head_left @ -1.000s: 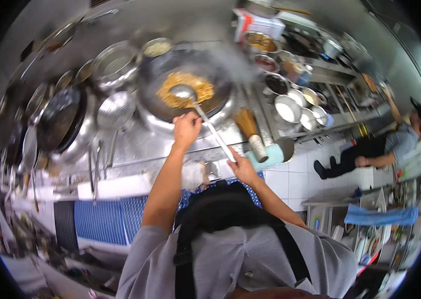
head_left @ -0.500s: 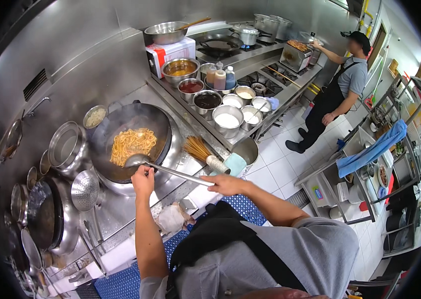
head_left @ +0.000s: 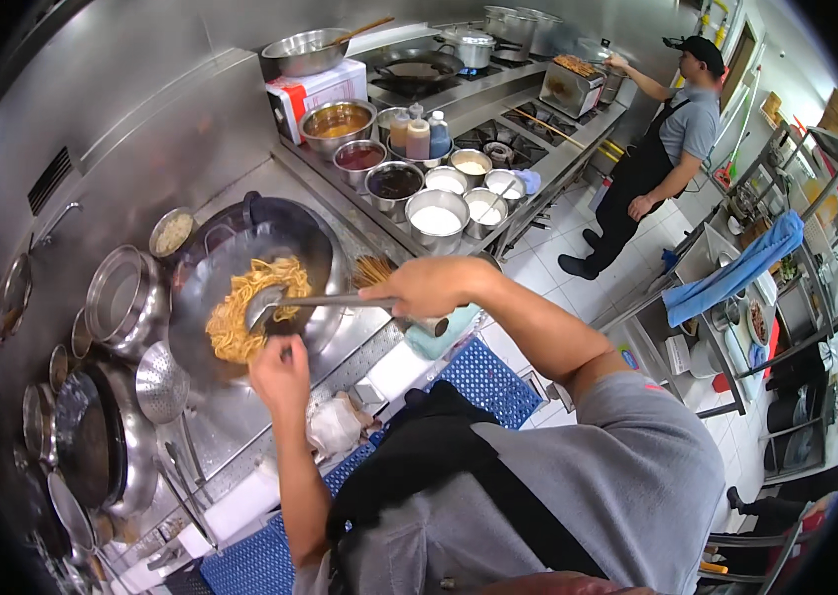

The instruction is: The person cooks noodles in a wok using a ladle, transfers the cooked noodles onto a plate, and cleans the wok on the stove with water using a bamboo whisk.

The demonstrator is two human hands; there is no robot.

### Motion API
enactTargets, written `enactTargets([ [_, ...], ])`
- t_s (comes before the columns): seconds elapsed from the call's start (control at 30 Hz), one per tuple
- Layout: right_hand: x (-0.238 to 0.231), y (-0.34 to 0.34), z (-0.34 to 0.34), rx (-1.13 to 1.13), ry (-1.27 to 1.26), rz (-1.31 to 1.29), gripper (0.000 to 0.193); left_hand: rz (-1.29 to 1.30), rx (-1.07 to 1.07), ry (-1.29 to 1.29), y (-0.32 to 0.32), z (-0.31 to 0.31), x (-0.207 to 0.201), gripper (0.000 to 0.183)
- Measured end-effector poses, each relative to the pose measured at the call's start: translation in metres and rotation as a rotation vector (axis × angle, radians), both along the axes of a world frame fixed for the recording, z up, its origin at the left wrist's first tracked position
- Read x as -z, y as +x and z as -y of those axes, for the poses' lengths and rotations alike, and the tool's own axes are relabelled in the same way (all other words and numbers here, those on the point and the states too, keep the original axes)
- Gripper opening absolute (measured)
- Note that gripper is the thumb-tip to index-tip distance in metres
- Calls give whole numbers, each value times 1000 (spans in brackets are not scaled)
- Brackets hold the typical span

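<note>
A dark wok (head_left: 191, 342) holds a heap of sauced noodles (head_left: 240, 307) over the round burner ring. My right hand (head_left: 429, 293) grips the handle of a steel ladle (head_left: 325, 300), its bowl down among the noodles. My left hand (head_left: 281, 375) is closed at the wok's near rim; the part it grips is hidden under the fingers. The wok looks tilted, and its inside is hazy with steam or motion. A folded whitish cloth (head_left: 338, 426) lies just right of my left wrist.
A perforated skimmer (head_left: 162, 382), a nested steel pot (head_left: 126, 293) and a bowl of pale food (head_left: 174, 233) stand left of the wok. To the right are sauce bowls (head_left: 394, 183), squeeze bottles (head_left: 419, 134) and a bamboo brush (head_left: 373, 270). A co-worker (head_left: 672, 149) stands by the far stove.
My right hand has come forward and left, with the ladle now reaching deeper into the noodles. The noodles have shifted and the wok tilts differently. My left hand stays at the rim.
</note>
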State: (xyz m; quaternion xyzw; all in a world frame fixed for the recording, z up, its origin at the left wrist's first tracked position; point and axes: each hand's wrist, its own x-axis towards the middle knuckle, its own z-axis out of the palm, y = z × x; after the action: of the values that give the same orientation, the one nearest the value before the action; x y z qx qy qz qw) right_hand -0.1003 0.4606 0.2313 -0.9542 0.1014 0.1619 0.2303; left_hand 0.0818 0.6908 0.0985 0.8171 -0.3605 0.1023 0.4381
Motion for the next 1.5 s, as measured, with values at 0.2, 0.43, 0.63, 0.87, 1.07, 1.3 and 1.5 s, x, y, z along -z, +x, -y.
enactTargets([
  [0.2,64,27,-8,37,-37,227,67,57,4,25,-1,-10,71,9],
  [0.43,-9,-32,28,-19,204,172,66,-39,104,-119,-17,-11,-7,9],
  [0.63,58,17,18,31,104,241,63,99,23,-53,3,17,53,10],
  [0.87,-38,-19,20,156,181,67,62,180,35,-113,-29,-33,4,9],
  [1.07,37,-8,50,-47,-15,373,62,74,-33,-39,31,18,58,13],
  [1.3,64,-41,37,474,503,390,72,61,64,-102,-28,-34,40,13],
  [1.5,137,51,37,476,430,444,68,41,21,-65,63,13,79,12],
])
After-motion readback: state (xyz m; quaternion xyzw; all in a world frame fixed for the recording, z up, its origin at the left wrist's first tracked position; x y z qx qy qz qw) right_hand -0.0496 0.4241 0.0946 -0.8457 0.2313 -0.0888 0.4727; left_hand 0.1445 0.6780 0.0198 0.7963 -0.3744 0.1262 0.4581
